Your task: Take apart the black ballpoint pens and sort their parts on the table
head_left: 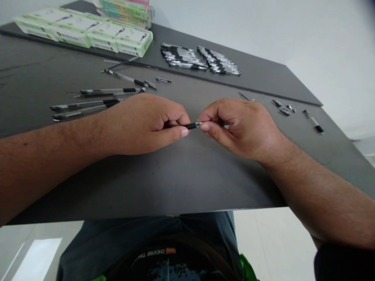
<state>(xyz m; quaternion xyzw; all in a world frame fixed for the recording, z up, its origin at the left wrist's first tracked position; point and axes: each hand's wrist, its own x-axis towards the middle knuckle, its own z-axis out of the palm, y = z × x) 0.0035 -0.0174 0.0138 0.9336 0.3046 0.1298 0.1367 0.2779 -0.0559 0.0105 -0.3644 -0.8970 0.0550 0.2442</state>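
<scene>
Through the head camera I see a slim black-and-silver pen section pinched between the two hands, held just above the worktop near its middle. The left hand has the fingers clamped on its dark end. The right hand has its fingers clamped on the silver tip, so the two grips nearly meet.

Room to move lies mostly toward me: a broad stretch of dark grey worktop runs from under the hands to the near edge. Several loose pens lie just beyond the left hand, and small pen parts sit beyond the right hand, with a pen barrel close to the right edge. Toward the far edge, rows of pens lie side by side, and green-and-white boxes are stacked near the far left corner. A white wall rises behind the worktop, a pale tile floor shows below it on the right, and a dark printed shirt fills the bottom of the view.
</scene>
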